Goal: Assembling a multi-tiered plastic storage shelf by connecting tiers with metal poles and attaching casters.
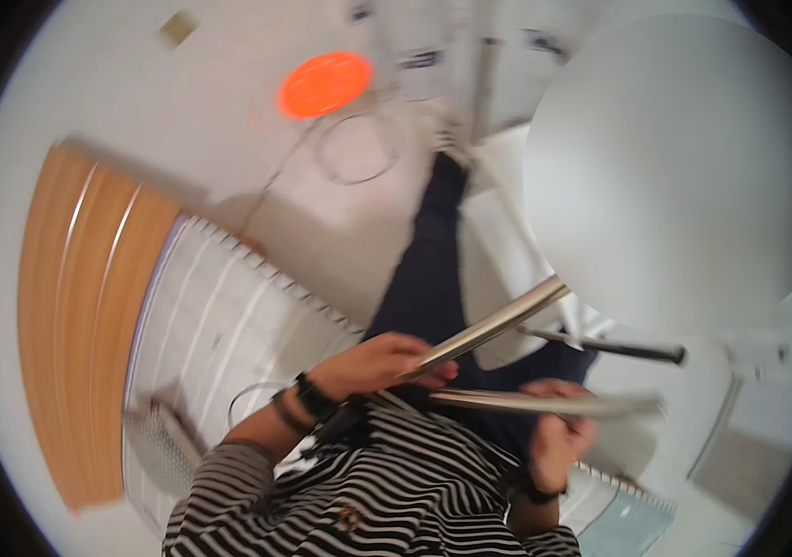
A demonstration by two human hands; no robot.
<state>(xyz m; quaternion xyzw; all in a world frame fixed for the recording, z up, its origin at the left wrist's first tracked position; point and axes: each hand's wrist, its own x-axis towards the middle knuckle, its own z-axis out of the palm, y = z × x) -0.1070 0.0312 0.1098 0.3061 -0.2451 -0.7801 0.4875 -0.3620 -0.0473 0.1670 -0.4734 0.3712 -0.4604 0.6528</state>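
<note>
Since the right fingers (556, 387) hold the lower tube (489, 401) and the left fingers (407, 343), their closure too blurred to tell, meet the end of the upper tube (498, 320), slow movement should keep the lower tube off the black-tipped lever (633, 351) beyond the right fingers.

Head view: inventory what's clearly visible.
Upper tube: 1, silver, centre
Lower tube: 1, silver, below it
Rod: 1, black-ended, right of centre
Round shape: 1, pale grey, upper right
Disc: 1, orange, upper left of centre
Cable: 1, grey, below the disc
Board: 1, brown, far left
Mat: 1, pale striped, beside the board
Dotted object: 1, grey, lower left
Flat piece: 1, pale blue-green, lower right
Trousers: 1 pair, dark blue, centre
Shirt: 1, black-and-white, bottom
Wristbands: at least 2, black, both wrists
Left hand: 1, bare, at the upper tube
Right hand: 1, bare, gripping the lower tube
</note>
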